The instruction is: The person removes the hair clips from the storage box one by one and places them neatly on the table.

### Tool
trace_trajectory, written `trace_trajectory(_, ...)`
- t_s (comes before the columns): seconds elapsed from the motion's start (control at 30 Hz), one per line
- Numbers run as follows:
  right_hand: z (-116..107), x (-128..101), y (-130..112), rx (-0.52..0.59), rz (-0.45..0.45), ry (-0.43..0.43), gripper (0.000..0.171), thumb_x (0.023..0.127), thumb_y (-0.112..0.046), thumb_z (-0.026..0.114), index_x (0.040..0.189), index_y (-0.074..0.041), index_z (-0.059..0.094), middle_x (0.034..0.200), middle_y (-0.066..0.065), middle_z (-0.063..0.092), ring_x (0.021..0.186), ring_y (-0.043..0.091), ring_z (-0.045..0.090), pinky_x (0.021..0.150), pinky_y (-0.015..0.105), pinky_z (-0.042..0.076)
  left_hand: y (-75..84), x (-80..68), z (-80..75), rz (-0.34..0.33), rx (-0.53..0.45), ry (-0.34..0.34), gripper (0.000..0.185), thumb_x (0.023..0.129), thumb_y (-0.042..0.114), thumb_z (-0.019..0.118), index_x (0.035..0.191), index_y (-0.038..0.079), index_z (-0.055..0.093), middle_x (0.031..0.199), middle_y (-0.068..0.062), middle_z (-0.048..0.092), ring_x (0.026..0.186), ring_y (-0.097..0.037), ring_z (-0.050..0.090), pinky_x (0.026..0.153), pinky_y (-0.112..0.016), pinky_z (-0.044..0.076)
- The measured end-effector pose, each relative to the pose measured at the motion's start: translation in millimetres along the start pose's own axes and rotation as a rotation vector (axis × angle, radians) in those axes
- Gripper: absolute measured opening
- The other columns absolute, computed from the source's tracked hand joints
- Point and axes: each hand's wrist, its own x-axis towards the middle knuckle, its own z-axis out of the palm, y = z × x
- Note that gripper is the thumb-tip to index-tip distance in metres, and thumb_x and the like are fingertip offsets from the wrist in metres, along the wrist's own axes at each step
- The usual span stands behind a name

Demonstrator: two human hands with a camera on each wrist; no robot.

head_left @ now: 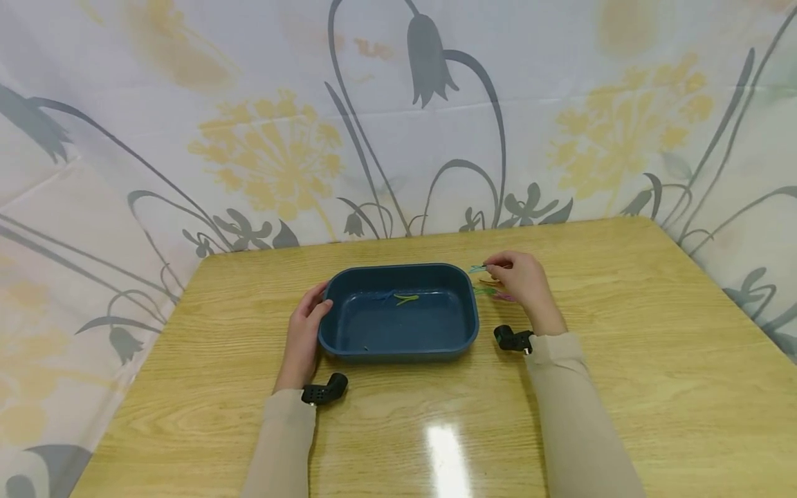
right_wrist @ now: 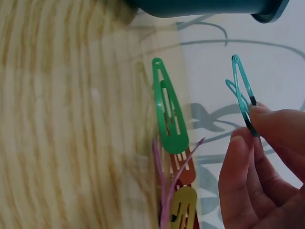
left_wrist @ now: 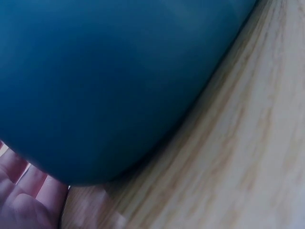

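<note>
My left hand (head_left: 302,330) grips the left end of a dark blue plastic tub (head_left: 398,355), thumb over the rim and fingers along the outside wall. In the left wrist view the tub's wall (left_wrist: 105,95) fills most of the picture. Between thumb and fingertips, my right hand (head_left: 524,282) pinches a teal snap hair clip (right_wrist: 246,82), its two layers spread apart, just right of the tub. Below that hand lie a green hair clip (right_wrist: 175,144), a purple one (right_wrist: 164,205), an orange-brown one and a mustard one (right_wrist: 186,195), overlapping.
Inside the tub lie a yellow hair clip (head_left: 407,299) and a blue one (head_left: 382,296). The tub stands on a wood-grain table (head_left: 386,429). A flower-printed cloth (head_left: 398,173) hangs behind the table's far edge. Each wrist carries a small black camera.
</note>
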Motion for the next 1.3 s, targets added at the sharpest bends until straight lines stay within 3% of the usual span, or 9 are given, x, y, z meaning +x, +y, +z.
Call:
trace_trajectory(0.17,3,0,6,0.099,0.059,-0.005,0.025,0.094,-0.019,0.052,0.112,-0.005,0.062,0.108,0.018,0.059,0.076,0.027,0.059,0.067,0.034,0.055,-7.1,3.4,-1.2,0.021,0.011,0.006,0.038,0.093,0.026,0.051,0.131,0.022,0.05,0.133,0.002,0.048,0.121,-0.015,0.043,0.103,-0.035,0.033)
trace_trajectory(0.33,6,3,8,0.141,0.088,-0.005,0.024,0.093,-0.016,0.053,0.11,-0.002,0.062,0.104,0.02,0.06,0.066,0.022,0.06,0.065,0.032,0.055,-4.3,1.7,-1.0,0.008,0.002,0.001,0.038,0.094,0.024,0.051,0.131,0.021,0.049,0.134,0.002,0.047,0.122,-0.015,0.043,0.104,-0.034,0.032)
trace_trajectory(0.7,10,7,9,0.028,0.044,-0.019,0.025,0.093,-0.016,0.052,0.111,-0.002,0.062,0.103,0.019,0.06,0.071,0.023,0.059,0.063,0.03,0.054,15.0,-12.0,3.7,-0.004,0.005,-0.013,0.04,0.095,0.018,0.048,0.134,0.016,0.046,0.137,-0.003,0.044,0.126,-0.019,0.04,0.105,-0.035,0.031)
trace_trajectory(0.93,12,10,8,-0.043,0.006,-0.037,0.026,0.092,-0.015,0.052,0.111,-0.001,0.063,0.108,0.019,0.062,0.078,0.026,0.064,0.063,0.03,0.054,16.6,-12.4,5.0,-0.01,0.008,0.003,0.039,0.095,0.018,0.048,0.134,0.015,0.047,0.137,-0.003,0.045,0.124,-0.018,0.041,0.105,-0.034,0.032)
trace_trajectory(1.3,14,10,8,-0.184,-0.036,-0.023,0.023,0.089,-0.013,0.057,0.106,-0.002,0.066,0.106,0.018,0.064,0.069,0.02,0.064,0.062,0.029,0.052,15.7,-12.2,5.6,0.004,0.007,-0.003,0.039,0.094,0.017,0.048,0.133,0.014,0.047,0.137,-0.003,0.046,0.124,-0.018,0.042,0.104,-0.033,0.032)
